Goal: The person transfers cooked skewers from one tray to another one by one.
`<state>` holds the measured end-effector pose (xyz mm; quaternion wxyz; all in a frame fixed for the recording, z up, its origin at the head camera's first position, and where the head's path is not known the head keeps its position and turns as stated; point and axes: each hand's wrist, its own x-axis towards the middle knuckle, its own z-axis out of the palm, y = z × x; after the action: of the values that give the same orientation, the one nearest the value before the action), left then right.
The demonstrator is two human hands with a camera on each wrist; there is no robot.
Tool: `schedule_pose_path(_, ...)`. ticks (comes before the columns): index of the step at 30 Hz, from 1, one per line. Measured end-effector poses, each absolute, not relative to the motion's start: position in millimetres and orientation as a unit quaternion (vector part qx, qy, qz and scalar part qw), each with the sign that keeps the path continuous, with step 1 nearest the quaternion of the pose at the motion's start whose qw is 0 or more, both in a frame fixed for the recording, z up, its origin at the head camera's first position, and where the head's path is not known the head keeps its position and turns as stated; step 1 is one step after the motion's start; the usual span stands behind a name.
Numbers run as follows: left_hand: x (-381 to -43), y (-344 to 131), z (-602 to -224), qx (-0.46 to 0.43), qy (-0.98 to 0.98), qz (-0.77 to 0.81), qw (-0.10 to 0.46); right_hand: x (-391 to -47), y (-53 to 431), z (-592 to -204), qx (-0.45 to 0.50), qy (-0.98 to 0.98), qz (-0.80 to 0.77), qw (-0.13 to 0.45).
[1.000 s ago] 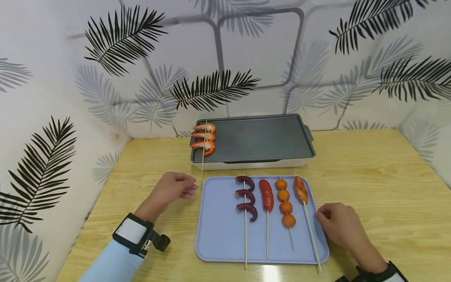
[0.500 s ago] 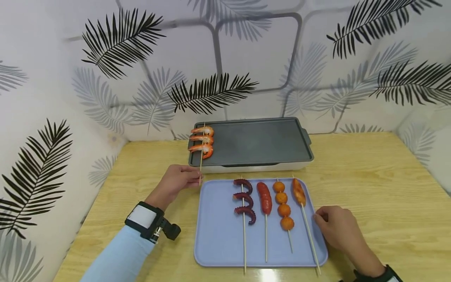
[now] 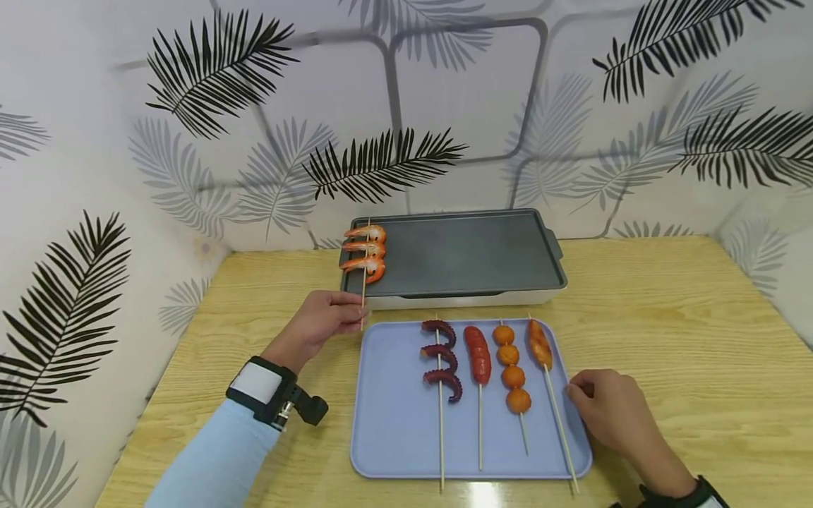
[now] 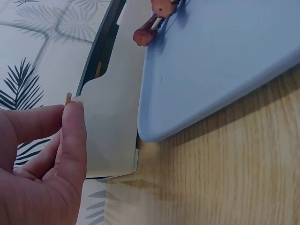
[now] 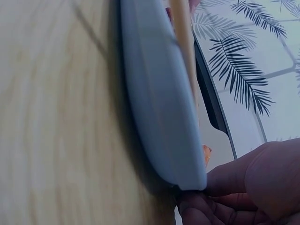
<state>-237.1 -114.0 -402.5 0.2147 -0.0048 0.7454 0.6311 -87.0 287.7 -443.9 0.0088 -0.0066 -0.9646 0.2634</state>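
Observation:
My left hand (image 3: 317, 321) pinches the lower end of a wooden stick between thumb and fingers. Three orange shrimp (image 3: 375, 269) are threaded on that stick and lie at the left end of a dark griddle (image 3: 464, 254). Up close in the left wrist view, the stick's tip (image 4: 68, 97) pokes out above the pinching fingers. On the right, my other hand (image 3: 612, 409) grips the rim of a pale blue tray (image 3: 394, 409). The right wrist view has its thumb (image 5: 229, 178) against the tray edge and curled fingers below.
Skewers lie on the tray: octopus tentacles (image 3: 442, 382), a red sausage (image 3: 478, 355), orange balls (image 3: 513, 377) and a browned meat piece (image 3: 540, 344). Some sticks overhang the tray's front rim. The griddle stands behind the tray on a wooden table (image 3: 686, 317), near a leaf-patterned wall (image 3: 457, 92).
My left hand has moved forward and right from beside the shrimp skewer's stick and taken hold of its end. The right hand stays at the tray's edge.

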Motion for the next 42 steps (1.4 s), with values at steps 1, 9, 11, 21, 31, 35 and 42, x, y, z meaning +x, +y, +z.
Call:
schedule_pose_path(1, -237, -114, -402, -0.004, 0.748, 0.629, 0.213, -87, 288, -444, -0.007, -0.965, 0.264, 0.008)
schedule_pose_path(9, -234, -113, -398, -0.005, 0.76, 0.616, 0.209, -87, 287, -442, -0.011, -0.964, 0.265, -0.005)
schedule_pose_path(11, -234, -113, -398, -0.002, 0.76, 0.615, 0.208, -87, 287, -442, -0.009, -0.964, 0.266, -0.003)
schedule_pose_path(21, -209, -112, -387, 0.032, 0.733, 0.643, 0.221, -85, 286, -445, -0.005, -0.965, 0.262, 0.009)
schedule_pose_path(31, -151, -113, -371, 0.075, 0.706, 0.651, 0.267, -86, 286, -444, 0.002, -0.968, 0.252, 0.018)
schedule_pose_path(35, -131, -110, -371, 0.077, 0.697, 0.653, 0.287, -85, 284, -444, 0.0, -0.968, 0.249, 0.025)
schedule_pose_path(42, -106, -105, -380, 0.07, 0.67, 0.664, 0.323, -85, 285, -443, 0.006, -0.968, 0.245, 0.043)
